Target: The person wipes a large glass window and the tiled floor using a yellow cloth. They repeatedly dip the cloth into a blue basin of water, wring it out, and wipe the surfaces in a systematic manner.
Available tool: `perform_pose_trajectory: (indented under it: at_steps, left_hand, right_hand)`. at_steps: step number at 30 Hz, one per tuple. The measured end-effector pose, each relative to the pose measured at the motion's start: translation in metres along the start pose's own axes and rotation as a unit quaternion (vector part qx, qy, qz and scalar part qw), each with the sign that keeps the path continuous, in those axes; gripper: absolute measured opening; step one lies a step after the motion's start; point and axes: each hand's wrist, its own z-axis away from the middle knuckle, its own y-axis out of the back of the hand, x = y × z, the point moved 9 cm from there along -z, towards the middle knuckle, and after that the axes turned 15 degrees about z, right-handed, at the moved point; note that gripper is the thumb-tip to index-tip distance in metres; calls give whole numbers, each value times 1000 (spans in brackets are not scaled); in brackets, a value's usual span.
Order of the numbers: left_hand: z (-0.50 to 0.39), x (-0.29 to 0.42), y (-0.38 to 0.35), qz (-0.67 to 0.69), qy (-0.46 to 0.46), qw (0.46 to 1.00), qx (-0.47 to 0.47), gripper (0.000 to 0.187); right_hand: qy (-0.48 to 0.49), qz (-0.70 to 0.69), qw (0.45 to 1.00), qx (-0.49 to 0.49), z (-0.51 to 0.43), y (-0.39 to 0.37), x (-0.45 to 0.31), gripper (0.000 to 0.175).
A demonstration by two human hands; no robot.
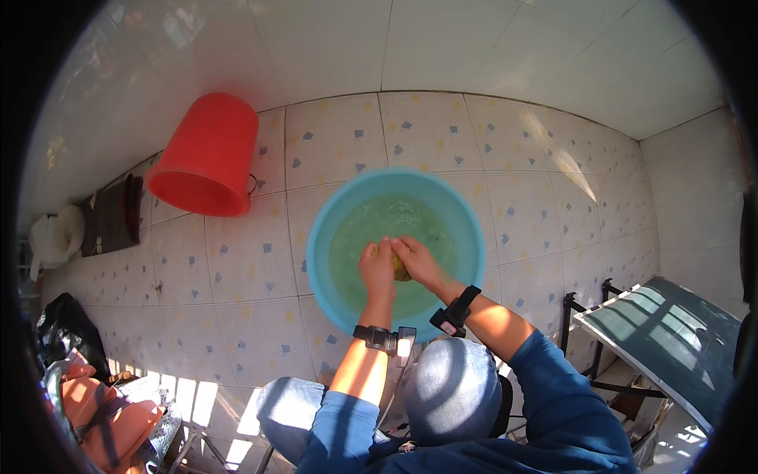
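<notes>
A light blue plastic basin (317, 255) with greenish water stands on the tiled floor before me. Over the water, my left hand (377, 268) and my right hand (417, 260) meet at the fingertips around a yellowish-brown lump (401, 270), which looks soft and wet. Both hands grip it, one from each side. The fingers cover much of it, so what it is cannot be told. Each wrist wears a black strap with a small device.
A red plastic bucket (207, 154) lies on its side at the upper left. Beyond it are a dark folded mat (111, 219) and a white roll (70, 229). A black plastic bag (71, 332) and an orange bag (100, 409) sit lower left. A green-topped table (663, 338) stands at right.
</notes>
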Motion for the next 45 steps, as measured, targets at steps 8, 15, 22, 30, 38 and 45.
perform_pose_trajectory:
  at_steps: [8,15,22,30,38,45]
  left_hand:
    - [-54,84,55,-50,-36,998,13,24]
    - [-81,125,57,11,-6,999,-34,25]
    - [-76,137,72,4,-25,999,-34,24]
    - [-77,132,78,-8,22,999,-23,21]
    - [-89,156,60,-59,-5,994,-89,18]
    - [-91,165,37,-86,-7,991,-105,19]
  right_hand:
    - [-43,300,901,311,76,125,76,66]
    - [-155,-170,928,294,81,70,202,32]
    - [-175,-254,886,345,98,121,215,17]
    - [-174,-245,871,388,144,182,267,20]
    - [-203,-230,829,468,209,244,357,21]
    - [-292,-162,777,534,274,286,429,33]
